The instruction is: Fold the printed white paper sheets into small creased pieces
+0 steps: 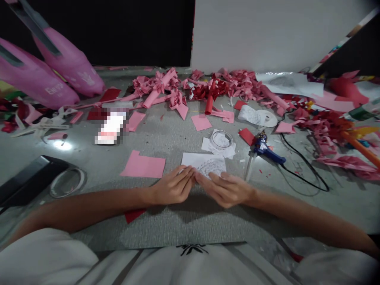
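Observation:
My left hand and my right hand lie close together on the grey mat, fingertips meeting near the middle. The fingers of both are stretched and pressed flat on the surface; anything beneath the fingertips is hidden. Just beyond them lies a white sheet with a printed pattern. A pink paper square rests to the left of my left hand. A small red paper piece pokes out under my left forearm.
A blue glue gun with a black cord lies right of the hands. A tape ring sits on white paper. Folded pink and red paper bows pile along the back. Pink bags stand far left; a clear tape roll near left.

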The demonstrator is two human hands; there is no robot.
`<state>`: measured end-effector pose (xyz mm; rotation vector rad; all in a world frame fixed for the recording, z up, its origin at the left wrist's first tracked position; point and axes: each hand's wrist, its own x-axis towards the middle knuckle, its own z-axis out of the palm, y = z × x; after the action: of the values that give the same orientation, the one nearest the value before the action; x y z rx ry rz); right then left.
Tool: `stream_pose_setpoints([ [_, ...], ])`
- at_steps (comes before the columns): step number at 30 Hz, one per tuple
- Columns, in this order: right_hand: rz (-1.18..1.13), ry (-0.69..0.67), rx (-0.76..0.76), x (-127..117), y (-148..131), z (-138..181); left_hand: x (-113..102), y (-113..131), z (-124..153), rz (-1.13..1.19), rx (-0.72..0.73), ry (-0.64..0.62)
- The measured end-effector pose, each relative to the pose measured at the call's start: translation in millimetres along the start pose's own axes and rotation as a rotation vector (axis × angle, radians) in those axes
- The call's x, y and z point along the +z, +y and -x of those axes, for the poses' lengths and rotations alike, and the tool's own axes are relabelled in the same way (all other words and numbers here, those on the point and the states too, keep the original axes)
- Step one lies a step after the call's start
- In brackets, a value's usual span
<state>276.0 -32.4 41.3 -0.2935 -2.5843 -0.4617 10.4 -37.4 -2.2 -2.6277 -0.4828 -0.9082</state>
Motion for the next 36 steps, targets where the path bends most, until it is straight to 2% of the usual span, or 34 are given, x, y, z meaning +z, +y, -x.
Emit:
stream_pose_setpoints([
  [2, -0.016, 0.003, -0.037, 0, -3, -2, 4, 0, 4, 0.049, 0.017, 0.003],
  [5, -0.042, 0.027, 0.007, 2, -4, -2, 8, 1, 11, 0.108, -0.026, 0.017],
  [12, -0.036, 0.095, 0.104, 11, 0, 2, 5, 1, 9, 0.012, -0.009, 0.078],
  [17, 0.096, 0.125, 0.282, 10, 40, 13, -1, -14, 1, -0.146, -0.012, 0.061],
  [20, 0.125, 0.179, 0.453, 3, 62, 16, -1, -17, 0, -0.138, -0.036, 0.05],
  [21, 0.101, 0.187, 0.463, 1, 64, 15, 0, -17, 0, -0.129, -0.048, 0.037],
  [23, -0.017, 0.144, 0.354, -2, 59, 11, 0, -16, -1, -0.133, -0.054, 0.008],
  [24, -0.078, 0.071, 0.268, -2, 54, 8, 0, -15, -2, -0.147, -0.04, 0.0],
  [27, -0.068, -0.003, 0.128, 1, 40, 2, -2, -15, -5, -0.183, 0.013, 0.02],
  [31, -0.024, 0.071, 0.174, -2, 56, 8, -5, -17, -6, -0.168, -0.022, 0.081],
  [36, -0.031, 0.322, 0.464, -12, 92, 19, -5, -19, -1, -0.019, -0.126, 0.077],
])
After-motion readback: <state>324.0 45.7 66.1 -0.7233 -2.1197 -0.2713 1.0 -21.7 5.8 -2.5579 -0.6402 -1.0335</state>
